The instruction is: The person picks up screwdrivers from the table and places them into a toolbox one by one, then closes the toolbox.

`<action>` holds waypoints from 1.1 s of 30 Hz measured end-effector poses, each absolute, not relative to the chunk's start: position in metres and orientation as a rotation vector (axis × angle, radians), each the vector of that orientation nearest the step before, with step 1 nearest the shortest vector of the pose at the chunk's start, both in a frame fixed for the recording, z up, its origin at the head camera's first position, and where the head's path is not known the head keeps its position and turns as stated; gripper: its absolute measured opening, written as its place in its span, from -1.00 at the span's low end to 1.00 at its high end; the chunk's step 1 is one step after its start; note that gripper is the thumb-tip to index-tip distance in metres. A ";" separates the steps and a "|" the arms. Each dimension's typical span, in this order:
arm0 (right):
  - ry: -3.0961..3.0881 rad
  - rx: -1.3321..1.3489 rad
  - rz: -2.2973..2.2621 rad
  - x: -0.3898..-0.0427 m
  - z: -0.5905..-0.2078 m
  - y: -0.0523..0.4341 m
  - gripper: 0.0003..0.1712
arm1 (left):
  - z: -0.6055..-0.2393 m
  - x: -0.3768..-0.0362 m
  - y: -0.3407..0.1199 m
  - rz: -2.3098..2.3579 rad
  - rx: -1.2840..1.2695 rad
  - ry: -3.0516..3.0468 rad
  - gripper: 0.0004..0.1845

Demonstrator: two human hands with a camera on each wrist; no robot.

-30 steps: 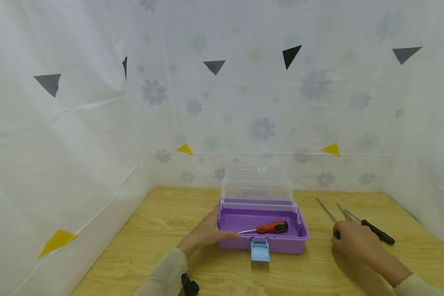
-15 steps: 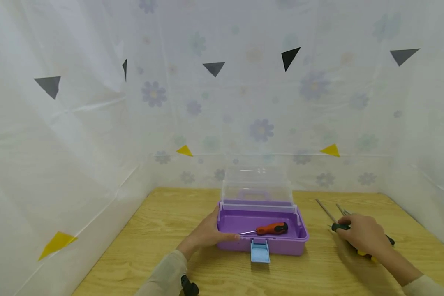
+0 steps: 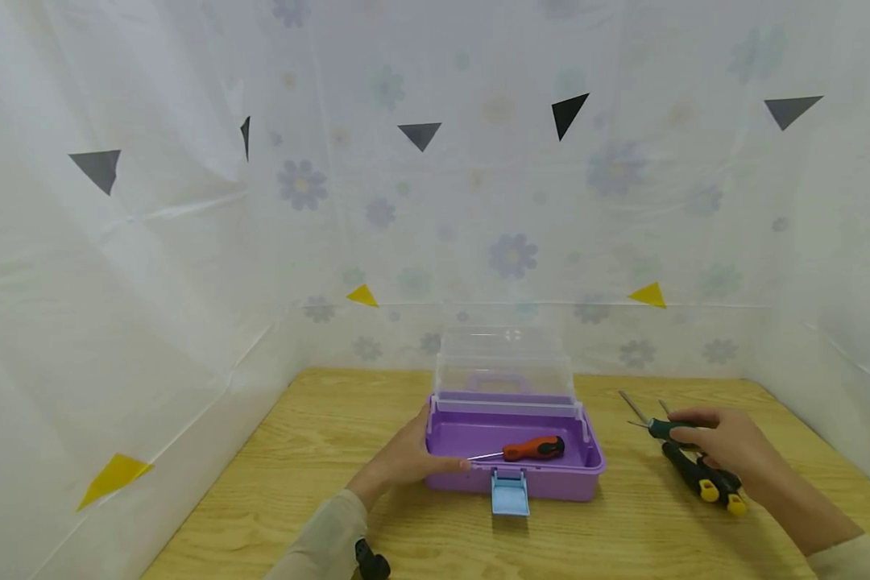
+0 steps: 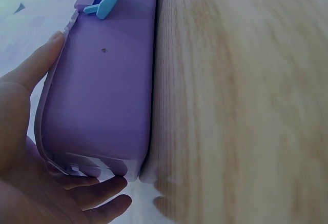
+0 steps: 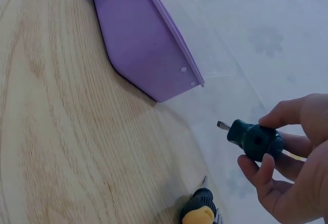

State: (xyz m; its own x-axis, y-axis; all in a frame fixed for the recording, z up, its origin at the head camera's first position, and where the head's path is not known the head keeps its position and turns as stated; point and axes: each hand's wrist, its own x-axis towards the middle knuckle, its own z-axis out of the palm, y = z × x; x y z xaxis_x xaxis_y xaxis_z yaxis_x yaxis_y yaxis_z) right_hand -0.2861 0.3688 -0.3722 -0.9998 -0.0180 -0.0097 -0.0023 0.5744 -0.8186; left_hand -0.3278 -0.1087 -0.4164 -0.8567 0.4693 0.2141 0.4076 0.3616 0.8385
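Observation:
A purple toolbox (image 3: 544,482) stands mid-table, its clear lid (image 3: 503,362) upright and its blue latch (image 3: 510,493) hanging in front. Inside lies an orange-and-black screwdriver (image 3: 532,445). My left hand (image 3: 409,457) grips the box's front left corner, thumb (image 4: 32,73) along the front wall (image 4: 102,96) and fingers (image 4: 97,193) round the side. To the right of the box, my right hand (image 3: 714,441) pinches a dark green screwdriver handle (image 5: 255,140) and holds that screwdriver (image 3: 660,428) just above the table, shaft pointing away to the far left.
Two black screwdrivers with yellow ends (image 3: 703,482) lie on the wooden table (image 3: 623,532) under my right hand; one handle (image 5: 198,212) shows in the right wrist view. White flowered sheeting (image 3: 188,282) walls in the table on three sides.
My right hand has closed on the dark green screwdriver, lifted it off the table and drawn to the right, uncovering the yellow-ended screwdrivers. My left hand has stayed on the box.

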 end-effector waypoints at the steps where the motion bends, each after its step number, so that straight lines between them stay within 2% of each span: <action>1: 2.732 -0.004 -1.488 -0.286 -0.372 0.369 -0.40 | -0.416 -0.328 -0.109 1.539 0.821 2.537 0.30; 7: 2.543 0.012 -1.655 -0.285 -0.370 0.372 -0.46 | -0.416 -0.328 -0.108 1.542 0.830 2.532 0.29; 16: 2.333 -0.053 -1.820 -0.285 -0.370 0.372 -0.73 | -0.417 -0.329 -0.107 1.540 0.833 2.539 0.27; 33: 2.283 -0.143 -1.907 -0.284 -0.362 0.359 -0.77 | -0.417 -0.327 -0.109 1.536 0.817 2.536 0.24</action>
